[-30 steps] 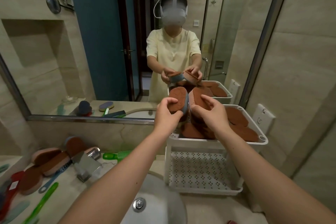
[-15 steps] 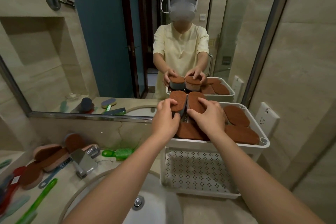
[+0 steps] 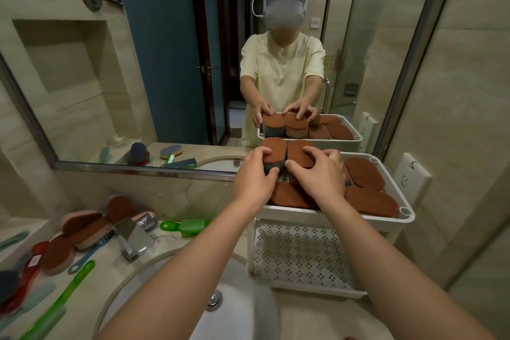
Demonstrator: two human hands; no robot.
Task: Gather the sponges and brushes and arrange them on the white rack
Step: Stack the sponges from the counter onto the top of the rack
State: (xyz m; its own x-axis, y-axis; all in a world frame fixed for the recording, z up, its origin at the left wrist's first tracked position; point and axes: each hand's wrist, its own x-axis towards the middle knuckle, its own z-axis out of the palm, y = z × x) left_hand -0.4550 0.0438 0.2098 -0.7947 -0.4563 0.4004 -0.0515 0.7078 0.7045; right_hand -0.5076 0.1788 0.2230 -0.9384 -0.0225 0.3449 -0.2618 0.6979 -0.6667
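1. Head view, the hands: the left hand (image 3: 255, 179) is clamping a blue-bodied sponge (image 3: 273, 152) with a brown scrub face, thumb on its near side and fingers curled over the top. The right hand (image 3: 320, 174) is pressing down on a second brown-topped sponge (image 3: 299, 153), fingers spread over its face and thumb at its near edge. The two sponges are standing side by side, touching, at the back left of the top tier.

2. Head view, the rack: the white rack (image 3: 408, 214) is standing on the counter to the right of the sink (image 3: 234, 320), against the mirror (image 3: 176, 63). More brown sponges (image 3: 364, 174) are lying flat in its top tier, in front of and to the right of the held pair. The perforated lower shelf (image 3: 300, 257) is showing below it.

3. Head view, the counter: to the left of the tap (image 3: 133, 237), several sponges (image 3: 82, 225) are lying in a loose overlapping pile. A green brush (image 3: 185, 225) is lying behind the tap, near the wall. A green-handled brush (image 3: 71, 290) and a blue-handled one (image 3: 85, 255) are lying at the near left, next to red items too blurred to identify.
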